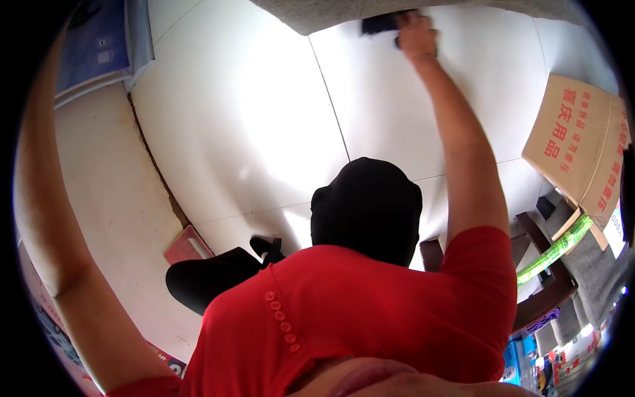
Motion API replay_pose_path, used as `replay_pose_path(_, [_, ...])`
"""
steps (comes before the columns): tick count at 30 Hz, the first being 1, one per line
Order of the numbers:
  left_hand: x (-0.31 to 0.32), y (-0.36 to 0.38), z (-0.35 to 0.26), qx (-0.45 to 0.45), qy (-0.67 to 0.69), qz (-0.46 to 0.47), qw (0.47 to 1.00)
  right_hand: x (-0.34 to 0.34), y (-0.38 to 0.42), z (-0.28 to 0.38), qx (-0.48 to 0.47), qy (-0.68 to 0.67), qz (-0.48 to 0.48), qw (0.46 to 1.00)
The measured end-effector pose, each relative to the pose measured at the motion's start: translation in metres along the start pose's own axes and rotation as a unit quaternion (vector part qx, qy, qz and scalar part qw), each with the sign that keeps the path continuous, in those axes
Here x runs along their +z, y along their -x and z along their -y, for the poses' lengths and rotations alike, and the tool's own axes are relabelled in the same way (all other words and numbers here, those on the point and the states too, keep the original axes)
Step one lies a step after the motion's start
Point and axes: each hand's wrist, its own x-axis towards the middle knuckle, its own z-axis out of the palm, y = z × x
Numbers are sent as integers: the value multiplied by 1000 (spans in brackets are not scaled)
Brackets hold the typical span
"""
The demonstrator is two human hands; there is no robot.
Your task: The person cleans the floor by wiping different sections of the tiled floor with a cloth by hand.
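Note:
My right hand (418,38) reaches far forward over the pale tiled floor, at the edge of a grey fabric-covered piece (311,18). A dark cloth (380,25) is under its fingers, bunched in the grip and pressed to the tiles; the hand is slightly blurred. My left arm stretches up along the left side of the view, beside a blue-fronted box or cabinet (96,53). The left hand itself lies outside the visible picture.
A cardboard box with red lettering (572,135) stands at the right, near a dark wooden frame (562,284) and a green patterned strip (559,248). A pink object (187,246) lies by my black-clad knee. A dark gap runs along the floor at left.

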Motion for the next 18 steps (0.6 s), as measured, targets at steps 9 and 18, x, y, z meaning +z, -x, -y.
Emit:
replay_pose_path(9, [7,-6,-1,-4,22,-21,1000,38,-60,-20,281,-29,136,949])
replay_pose_path(18, [14,-20,-8,19,73,-38,996,4,-47,-42,87,-83,144,982])
